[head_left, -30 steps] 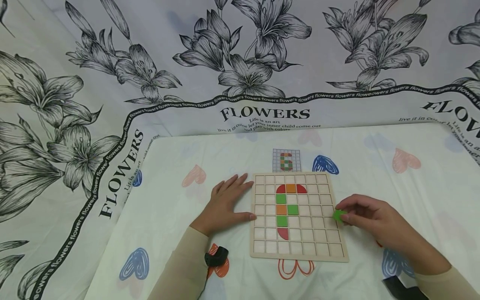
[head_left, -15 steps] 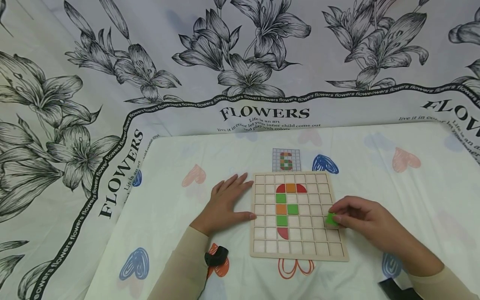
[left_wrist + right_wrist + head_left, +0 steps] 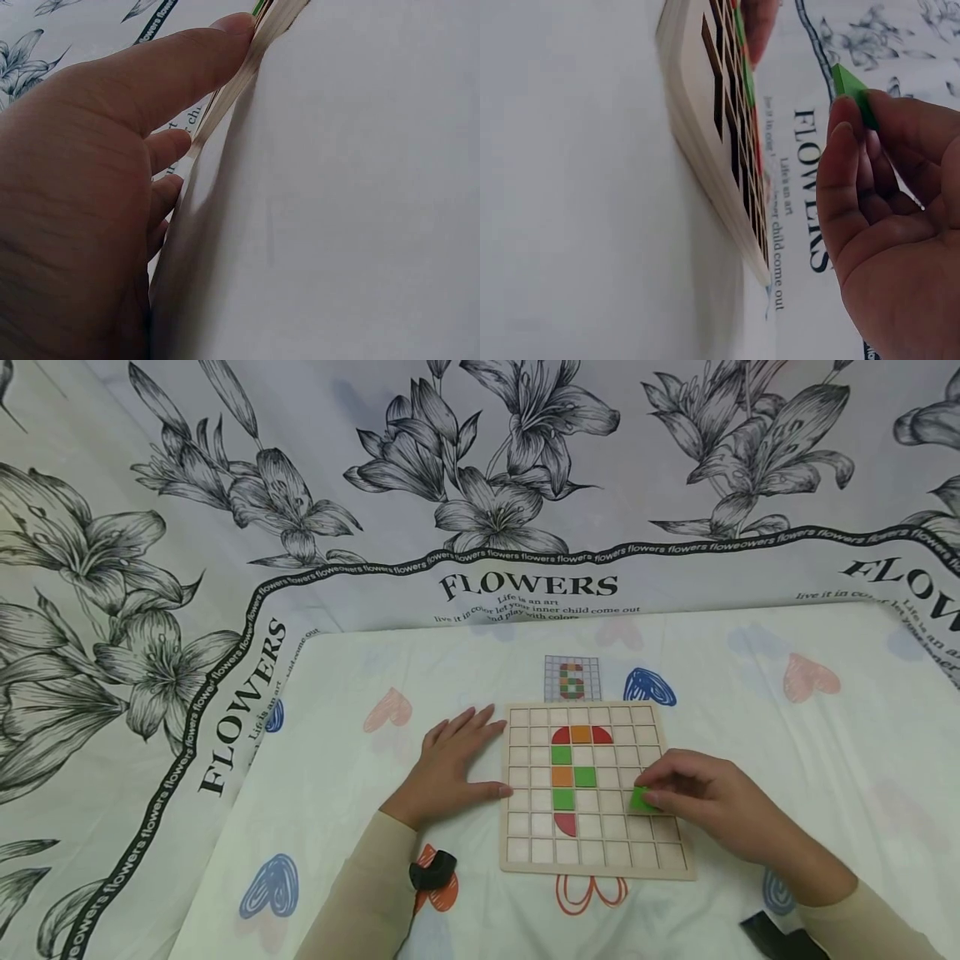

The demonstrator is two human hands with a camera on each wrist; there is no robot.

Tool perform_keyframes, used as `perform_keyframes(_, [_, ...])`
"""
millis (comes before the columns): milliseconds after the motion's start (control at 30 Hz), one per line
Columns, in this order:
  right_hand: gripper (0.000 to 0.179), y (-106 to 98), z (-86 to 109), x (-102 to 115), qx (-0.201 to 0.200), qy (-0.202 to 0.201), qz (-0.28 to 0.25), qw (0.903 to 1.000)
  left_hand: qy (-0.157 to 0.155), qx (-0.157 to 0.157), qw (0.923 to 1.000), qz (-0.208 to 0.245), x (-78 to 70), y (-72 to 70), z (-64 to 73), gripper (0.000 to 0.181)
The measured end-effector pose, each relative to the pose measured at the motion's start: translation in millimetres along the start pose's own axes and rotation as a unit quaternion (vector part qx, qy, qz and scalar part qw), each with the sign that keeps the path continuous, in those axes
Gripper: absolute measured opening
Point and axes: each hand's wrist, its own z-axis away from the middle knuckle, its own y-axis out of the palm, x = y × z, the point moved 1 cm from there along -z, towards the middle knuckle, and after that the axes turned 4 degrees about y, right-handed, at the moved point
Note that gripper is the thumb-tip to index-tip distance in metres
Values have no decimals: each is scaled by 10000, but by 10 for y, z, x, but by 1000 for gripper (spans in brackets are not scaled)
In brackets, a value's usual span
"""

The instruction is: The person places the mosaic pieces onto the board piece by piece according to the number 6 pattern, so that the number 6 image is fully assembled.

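A wooden grid board (image 3: 611, 853) lies on the cloth, with red, orange and green tiles set in several of its squares. Over the board's right side, my right hand (image 3: 708, 789) pinches a green square tile (image 3: 642, 800) between thumb and fingers. In the right wrist view that green tile (image 3: 853, 96) is held up off the board. My left hand (image 3: 453, 768) lies on the cloth with fingers spread, the thumb touching the board's left edge. The left wrist view shows the thumb (image 3: 187, 67) and fingertips along the board's side.
Behind the board lies a small pattern card (image 3: 551, 679) printed with a coloured grid figure. The white tablecloth (image 3: 337, 693) bears printed hearts. A flower-printed fabric (image 3: 405, 527) stands at the back. Black straps (image 3: 432, 872) sit at both wrists.
My right hand has moved left, carrying the green tile from beside the board's right edge to over its right-hand squares. The left hand has stayed in place.
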Motion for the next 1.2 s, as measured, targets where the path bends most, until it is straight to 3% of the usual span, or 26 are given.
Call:
perform_keyframes(267, [23, 75, -49, 41, 177, -80, -202, 9996, -24, 43, 10000, 41, 9, 18, -3, 95])
perform_keyframes(567, [20, 178, -113, 79, 346, 156, -193, 9991, -56, 65, 10000, -18, -2, 11, 1, 95])
perform_keyframes(800, [20, 272, -169, 65, 415, -35, -130, 9990, -21, 64, 10000, 0, -3, 3, -1, 95])
perform_keyframes(1033, [11, 356, -192, 73, 725, 443, -136, 9963, 13, 48, 10000, 12, 8, 3, 0, 95])
perform_keyframes(1200, [9, 406, -190, 79, 814, 557, 10, 9951, -27, 49, 10000, 5, 13, 4, 6, 95])
